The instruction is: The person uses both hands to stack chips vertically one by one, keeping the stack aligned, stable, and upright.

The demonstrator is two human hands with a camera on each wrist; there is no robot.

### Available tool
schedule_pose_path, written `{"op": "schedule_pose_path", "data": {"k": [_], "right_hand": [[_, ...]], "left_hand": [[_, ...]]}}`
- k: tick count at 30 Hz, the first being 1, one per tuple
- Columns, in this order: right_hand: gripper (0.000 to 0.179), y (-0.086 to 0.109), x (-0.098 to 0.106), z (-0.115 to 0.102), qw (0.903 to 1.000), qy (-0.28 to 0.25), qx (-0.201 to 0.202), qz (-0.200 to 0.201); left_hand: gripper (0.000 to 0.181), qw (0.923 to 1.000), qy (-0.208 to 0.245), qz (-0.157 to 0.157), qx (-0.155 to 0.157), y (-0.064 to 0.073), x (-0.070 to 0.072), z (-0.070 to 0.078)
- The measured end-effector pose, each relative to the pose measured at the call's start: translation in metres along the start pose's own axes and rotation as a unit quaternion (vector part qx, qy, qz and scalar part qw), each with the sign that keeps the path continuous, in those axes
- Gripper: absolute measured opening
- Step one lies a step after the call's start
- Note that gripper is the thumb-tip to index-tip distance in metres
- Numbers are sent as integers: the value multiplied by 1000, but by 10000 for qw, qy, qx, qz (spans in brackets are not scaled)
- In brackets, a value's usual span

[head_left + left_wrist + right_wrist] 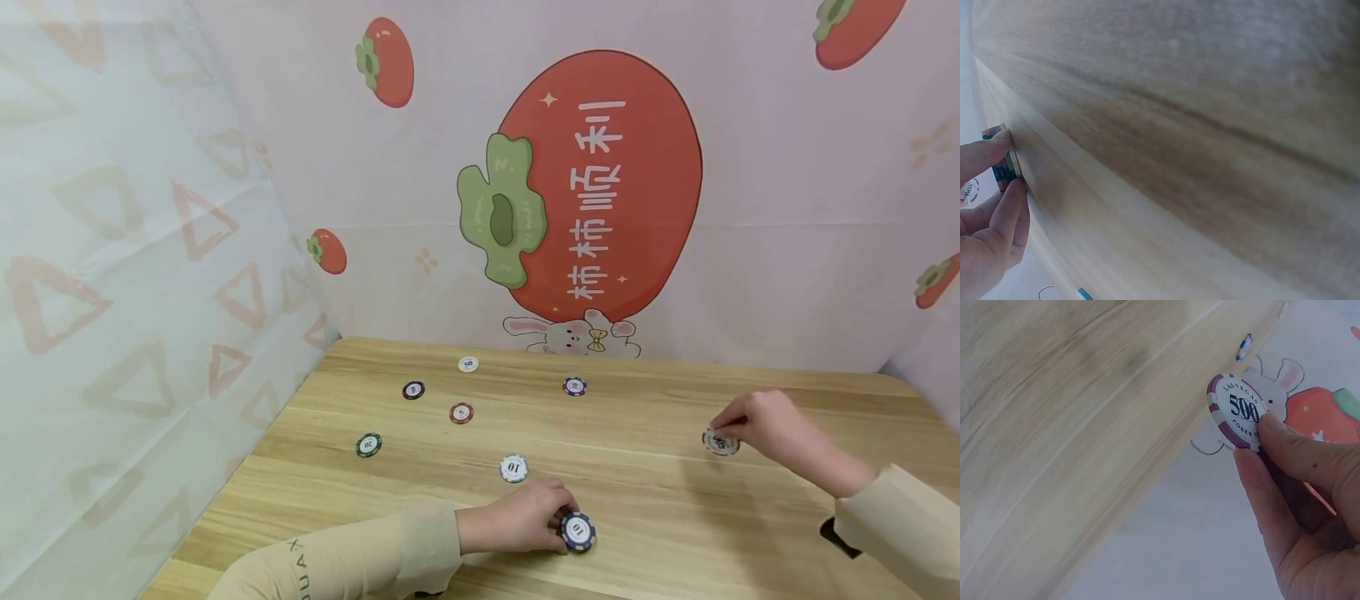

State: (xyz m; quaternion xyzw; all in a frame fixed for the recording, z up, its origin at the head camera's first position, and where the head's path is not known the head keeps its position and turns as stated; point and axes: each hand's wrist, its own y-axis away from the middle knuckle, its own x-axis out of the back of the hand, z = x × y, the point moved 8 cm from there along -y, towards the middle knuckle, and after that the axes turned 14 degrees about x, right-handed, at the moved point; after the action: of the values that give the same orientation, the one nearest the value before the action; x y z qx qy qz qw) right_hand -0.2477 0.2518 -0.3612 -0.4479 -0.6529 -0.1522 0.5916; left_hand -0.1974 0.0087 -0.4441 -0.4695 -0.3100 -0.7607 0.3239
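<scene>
Near the front middle of the table, my left hand [525, 517] grips a short stack of poker chips [578, 532]. A blue chip marked 10 tops that stack. In the left wrist view, the thumb and fingertips hold the stack [1007, 165] by its sides, low at the wood. On the right, my right hand [772, 425] pinches a single poker chip [721, 442] by its edge, above the table. The right wrist view shows this chip [1238, 412] as white and purple, printed 500. A white chip marked 10 [513, 468] lies just beyond the left hand.
Loose chips lie flat toward the back left: green [368, 445], black [413, 390], red [461, 412] and white [468, 364]. A purple-blue chip [574, 386] lies near the back middle. Behind the wooden table [645, 408] hangs a cloth [405, 167] printed with persimmons.
</scene>
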Motion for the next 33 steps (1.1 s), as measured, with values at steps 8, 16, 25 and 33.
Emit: {"op": "schedule_pose_path", "data": {"k": [8,16,25,33], "right_hand": [[8,-1,-3,-14,9986,-394,-334,-92],[8,-3,-6,-26,9971,-612,-441,98],[14,-3,-18,-34,9790,-1808,-938,35],[17,-4,-28,-47,9633,-2539,-863,79]], "left_hand": [[36,9999,-101,93,-62,1,1,1],[37,9998,-159,119,-77,3,1,2],[37,10000,6,-15,-22,1,1,1],[37,9999,94,-94,28,1,0,0]]}}
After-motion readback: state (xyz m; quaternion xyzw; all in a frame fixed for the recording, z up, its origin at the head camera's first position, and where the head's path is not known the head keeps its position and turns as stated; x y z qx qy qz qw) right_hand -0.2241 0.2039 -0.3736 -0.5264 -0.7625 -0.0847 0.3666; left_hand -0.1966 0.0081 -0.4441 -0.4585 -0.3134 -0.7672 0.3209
